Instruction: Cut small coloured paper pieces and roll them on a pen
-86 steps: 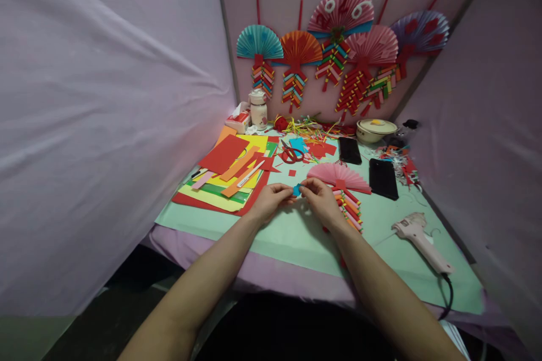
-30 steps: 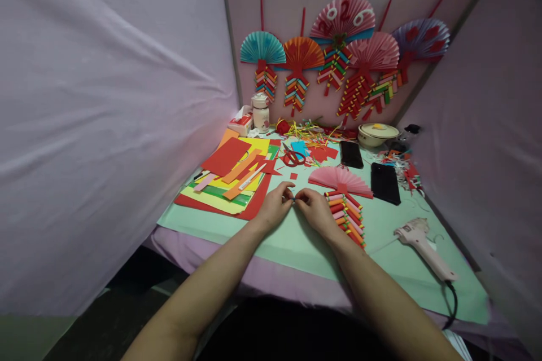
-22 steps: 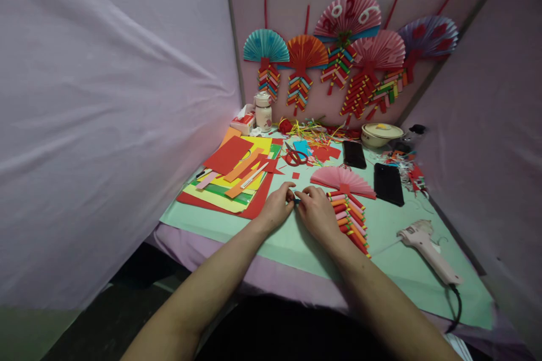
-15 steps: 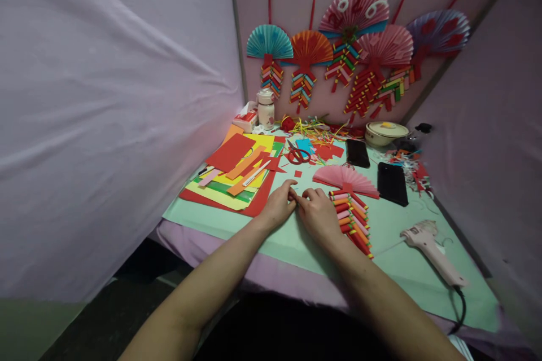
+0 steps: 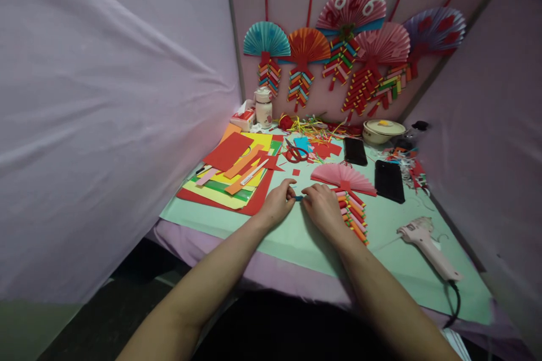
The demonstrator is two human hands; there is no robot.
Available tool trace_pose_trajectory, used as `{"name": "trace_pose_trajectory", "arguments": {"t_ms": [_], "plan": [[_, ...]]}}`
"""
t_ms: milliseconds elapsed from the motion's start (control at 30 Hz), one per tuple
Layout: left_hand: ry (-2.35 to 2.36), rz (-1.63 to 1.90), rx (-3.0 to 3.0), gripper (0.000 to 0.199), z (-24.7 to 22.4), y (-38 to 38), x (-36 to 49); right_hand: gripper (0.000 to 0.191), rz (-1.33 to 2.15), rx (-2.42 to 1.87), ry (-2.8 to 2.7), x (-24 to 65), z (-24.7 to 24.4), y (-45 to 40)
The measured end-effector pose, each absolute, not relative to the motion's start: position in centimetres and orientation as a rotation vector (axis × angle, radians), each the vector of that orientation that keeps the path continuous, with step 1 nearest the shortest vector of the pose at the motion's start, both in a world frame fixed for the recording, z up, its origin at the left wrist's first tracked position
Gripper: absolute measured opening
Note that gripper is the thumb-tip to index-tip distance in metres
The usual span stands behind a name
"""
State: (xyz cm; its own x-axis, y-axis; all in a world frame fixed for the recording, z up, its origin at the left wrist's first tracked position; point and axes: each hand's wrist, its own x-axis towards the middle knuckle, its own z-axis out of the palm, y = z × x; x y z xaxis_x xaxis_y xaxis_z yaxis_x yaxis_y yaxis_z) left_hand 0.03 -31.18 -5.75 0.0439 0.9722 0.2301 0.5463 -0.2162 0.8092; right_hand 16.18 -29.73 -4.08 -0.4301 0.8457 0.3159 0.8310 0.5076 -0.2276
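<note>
Between my fingertips lies a small blue piece (image 5: 298,198), low over the pale green table cover (image 5: 292,242). My left hand (image 5: 278,202) pinches its left end, fingers curled. The right end is in the fingers of my right hand (image 5: 322,204), which partly hides the pink paper fan piece (image 5: 344,177) and its hanging rows of coloured paper rolls (image 5: 354,215). A small red paper square (image 5: 296,172) rests just beyond my hands.
Stacked coloured paper (image 5: 231,152) lies at left, with red-handled scissors (image 5: 296,152) behind my hands. Two black phones (image 5: 354,151), a lidded bowl (image 5: 383,131) and a corded glue gun (image 5: 429,245) are on the right. Finished fans (image 5: 266,39) hang behind.
My hands have moved slightly apart, and the blue piece now shows between them. My right hand has shifted up and right, over the edge of the paper rolls. The view has moved slightly.
</note>
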Motion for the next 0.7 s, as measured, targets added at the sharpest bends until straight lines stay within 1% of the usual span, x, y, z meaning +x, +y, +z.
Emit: {"name": "trace_pose_trajectory", "arguments": {"t_ms": [100,300,467,700], "plan": [[1.537,1.059,1.820,0.045,-5.6,-31.2,0.1,0.012,0.067,-1.384,-2.344,16.0,-4.2,-29.7],[1.559,1.051,1.830,0.044,-5.6,-31.2,0.0,0.010,0.130,-1.342,-2.285,16.2,-3.6,-29.8],[1.543,1.062,1.832,0.043,-5.7,-31.2,0.0,0.010,0.267,-1.217,-2.164,16.6,-3.0,-29.6],[1.515,1.077,1.822,0.044,-6.0,-31.1,-0.2,0.013,0.343,-1.022,-2.202,16.7,-3.9,-29.0]]}}
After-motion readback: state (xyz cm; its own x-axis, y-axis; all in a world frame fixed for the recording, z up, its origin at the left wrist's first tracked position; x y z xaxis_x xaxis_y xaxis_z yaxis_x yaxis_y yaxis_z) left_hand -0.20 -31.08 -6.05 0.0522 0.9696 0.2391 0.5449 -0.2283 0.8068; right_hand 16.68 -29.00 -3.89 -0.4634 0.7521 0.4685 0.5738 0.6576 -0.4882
